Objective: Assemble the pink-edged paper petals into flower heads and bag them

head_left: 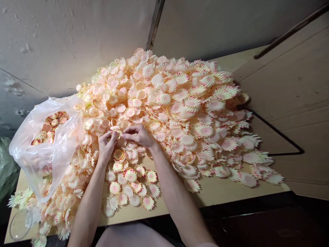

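1. Left of the bench's (218,193) middle, over the front fringe of a broad heap (164,99), one petalled piece (117,131) sits between both hands.
2. The left hand (106,142) and right hand (141,135) each have their grip pinched closed on it, finger to thumb, from opposite sides.
3. Work looks well along: splayed pieces fill the heap from back edge towards the front right corner; compact ones (55,123) in the plastic bag (61,151), near the left edge, appear left over.
4. Being round, the held piece has no clear long axis; its face perhaps tips upward, though fingers hide much.
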`<move>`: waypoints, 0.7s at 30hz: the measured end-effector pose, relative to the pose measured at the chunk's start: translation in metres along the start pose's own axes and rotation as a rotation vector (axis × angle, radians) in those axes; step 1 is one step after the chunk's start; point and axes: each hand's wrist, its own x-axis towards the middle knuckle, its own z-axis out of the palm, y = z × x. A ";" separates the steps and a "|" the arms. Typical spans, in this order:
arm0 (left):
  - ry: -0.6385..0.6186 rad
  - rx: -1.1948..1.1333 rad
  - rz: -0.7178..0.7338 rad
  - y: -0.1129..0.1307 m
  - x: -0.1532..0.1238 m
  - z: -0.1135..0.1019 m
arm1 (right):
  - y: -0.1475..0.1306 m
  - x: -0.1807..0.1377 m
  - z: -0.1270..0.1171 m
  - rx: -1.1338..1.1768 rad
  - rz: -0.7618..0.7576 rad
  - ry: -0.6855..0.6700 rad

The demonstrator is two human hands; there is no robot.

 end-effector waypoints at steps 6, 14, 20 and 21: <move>-0.006 0.044 0.018 0.007 0.001 0.003 | 0.003 0.000 -0.002 0.051 -0.005 -0.002; -0.047 0.190 0.165 0.010 0.003 0.001 | 0.003 0.002 -0.003 -0.037 -0.035 0.051; -0.083 0.201 0.191 0.009 0.004 -0.003 | 0.000 0.002 -0.003 -0.052 -0.059 0.019; -0.084 0.170 0.167 0.007 0.004 -0.004 | 0.000 0.002 -0.004 -0.053 -0.057 0.020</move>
